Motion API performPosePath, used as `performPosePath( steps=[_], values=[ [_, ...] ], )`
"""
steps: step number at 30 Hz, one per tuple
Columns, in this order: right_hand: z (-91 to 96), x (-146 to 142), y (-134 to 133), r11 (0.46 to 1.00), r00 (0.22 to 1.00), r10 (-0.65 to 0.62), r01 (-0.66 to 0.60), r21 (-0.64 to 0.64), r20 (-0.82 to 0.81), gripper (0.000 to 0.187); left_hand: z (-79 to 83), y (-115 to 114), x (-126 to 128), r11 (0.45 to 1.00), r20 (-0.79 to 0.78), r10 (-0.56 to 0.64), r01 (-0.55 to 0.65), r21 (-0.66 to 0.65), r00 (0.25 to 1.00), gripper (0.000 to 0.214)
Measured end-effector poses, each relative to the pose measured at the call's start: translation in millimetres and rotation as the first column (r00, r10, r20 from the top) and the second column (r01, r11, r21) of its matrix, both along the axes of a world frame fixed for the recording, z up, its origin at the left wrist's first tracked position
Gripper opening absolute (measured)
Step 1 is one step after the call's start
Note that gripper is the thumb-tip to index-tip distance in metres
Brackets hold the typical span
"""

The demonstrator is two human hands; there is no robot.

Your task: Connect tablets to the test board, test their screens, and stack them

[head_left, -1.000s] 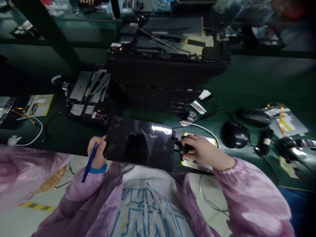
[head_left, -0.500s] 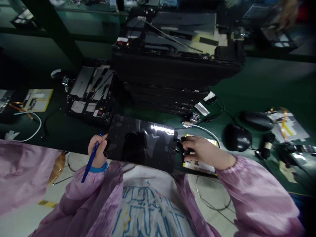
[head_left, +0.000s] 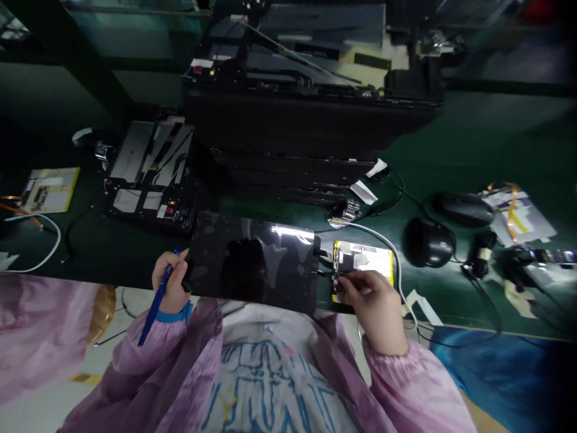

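A glossy black screen panel (head_left: pixel 288 270) lies flat at the bench's front edge, a bright reflection along its top right. My left hand (head_left: pixel 170 285), closed around a blue pen (head_left: pixel 155 307), is at the panel's left edge. Off the panel's right side, two short dark ribbon cables (head_left: pixel 323 273) run to a yellow-edged battery with a circuit board (head_left: pixel 367 255). My right hand (head_left: pixel 378 307) has thumb and finger pinched at the board's lower left, where the lower cable ends. Whatever small part they grip is hidden by the fingertips.
Behind the panel rises a tall stack of black device housings (head_left: pixel 311 120). Another opened device stack (head_left: pixel 148 174) stands left. To the right are a white cable (head_left: pixel 399 264), a black mouse (head_left: pixel 464 209), a round black device (head_left: pixel 430 242) and another battery assembly (head_left: pixel 523 219).
My right hand has moved down and slightly right, uncovering more of the battery and board. The left hand still holds the pen at the panel's edge. The whole view has shifted a little.
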State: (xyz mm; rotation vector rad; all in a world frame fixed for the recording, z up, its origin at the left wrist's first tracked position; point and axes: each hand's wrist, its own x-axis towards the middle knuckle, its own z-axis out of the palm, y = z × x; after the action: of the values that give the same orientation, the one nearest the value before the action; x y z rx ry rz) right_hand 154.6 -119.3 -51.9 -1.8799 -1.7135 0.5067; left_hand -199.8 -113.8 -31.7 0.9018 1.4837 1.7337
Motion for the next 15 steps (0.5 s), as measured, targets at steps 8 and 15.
performPosePath(
  steps=[8,15],
  values=[
    [-3.4,-9.0,-0.3,0.998,0.997,-0.070,0.070,0.004,0.035,0.032,-2.5,-2.2,-0.4,1.000,0.004,-0.002,0.002,0.015,1.000,0.037],
    [-5.7,-10.9,-1.7,0.995,0.993,-0.096,0.095,0.004,0.066,0.030,-2.3,-4.1,0.6,0.999,0.059,-0.046,0.045,0.011,0.997,0.036]
  ],
)
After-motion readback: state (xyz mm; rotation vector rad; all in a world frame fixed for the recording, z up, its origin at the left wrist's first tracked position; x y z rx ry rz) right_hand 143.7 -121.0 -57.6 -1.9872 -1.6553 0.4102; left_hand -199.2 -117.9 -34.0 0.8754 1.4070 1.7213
